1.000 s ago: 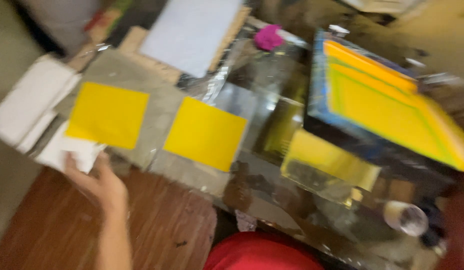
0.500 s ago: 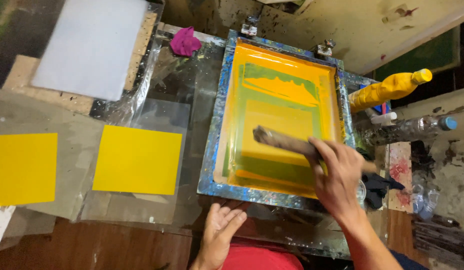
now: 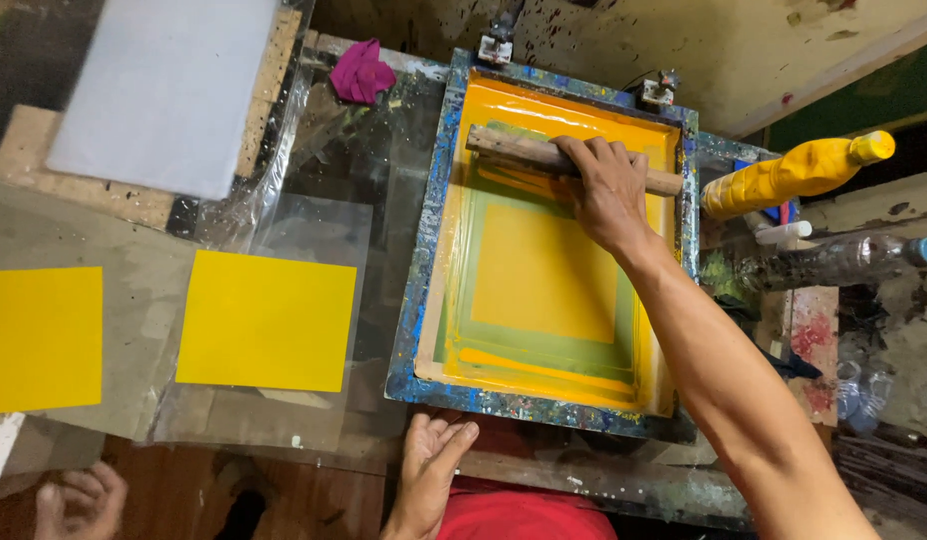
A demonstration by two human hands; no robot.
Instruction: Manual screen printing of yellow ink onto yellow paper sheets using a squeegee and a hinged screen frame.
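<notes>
Right hand point(image 3: 609, 190) clamped on wooden squeegee point(image 3: 529, 155) at far end of screen frame point(image 3: 424, 290); yellow ink spread over mesh, pass looks near done. Left hand point(image 3: 429, 470) open, flat on surface's near edge. Two printed yellow sheets point(image 3: 267, 320) lie left.

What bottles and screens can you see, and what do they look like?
Printing screen: middle of the bench, rectangular, paint-spattered blue frame, yellow ink inside.
Yellow bottle: right of the screen, lying tilted, yellow cap.
Clear bottle: just below it, lying down, blue cap.
</notes>
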